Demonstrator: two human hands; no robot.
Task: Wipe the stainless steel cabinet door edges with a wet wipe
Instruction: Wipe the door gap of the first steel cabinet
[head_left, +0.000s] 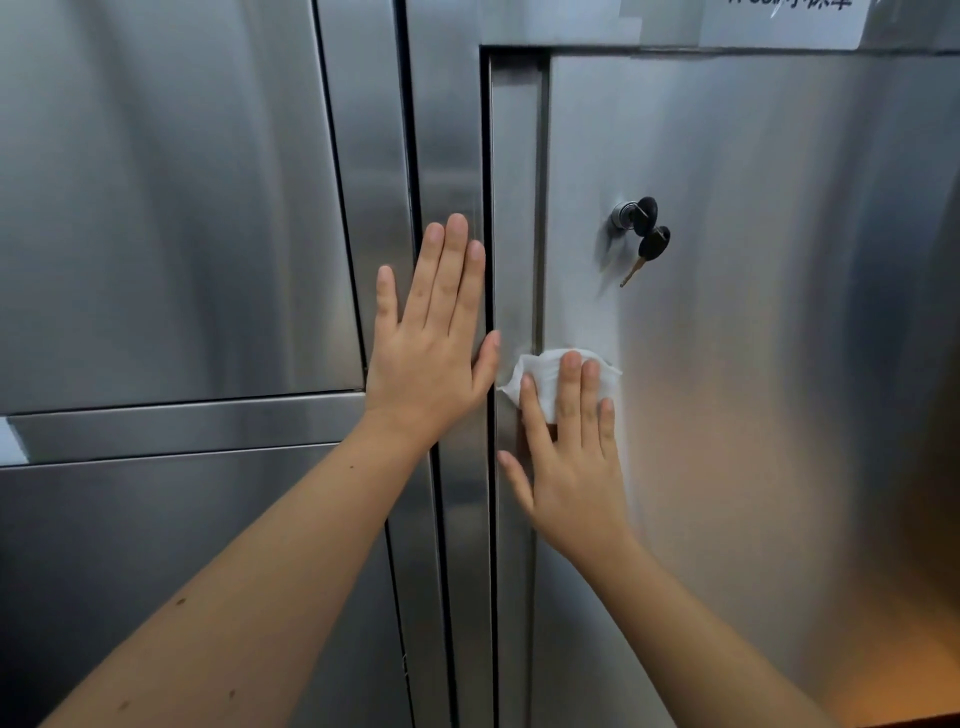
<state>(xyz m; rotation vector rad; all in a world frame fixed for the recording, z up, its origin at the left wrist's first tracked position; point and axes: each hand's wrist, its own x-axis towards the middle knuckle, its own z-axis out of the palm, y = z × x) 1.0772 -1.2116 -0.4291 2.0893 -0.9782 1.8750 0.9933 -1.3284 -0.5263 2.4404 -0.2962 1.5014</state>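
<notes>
Fingers (571, 389) of the right hand (571, 467) lie straight, pressing the wet wipe (540, 370) flat on the door (753, 338) by its left edge, the left hand (431, 338) spread open on the frame (452, 130); best keep pressure even and follow that edge.

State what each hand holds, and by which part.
Neither hand grips anything. The right hand presses the wet wipe flat against the cabinet door, fingers over its lower middle; the left hand lies flat on the frame.
</notes>
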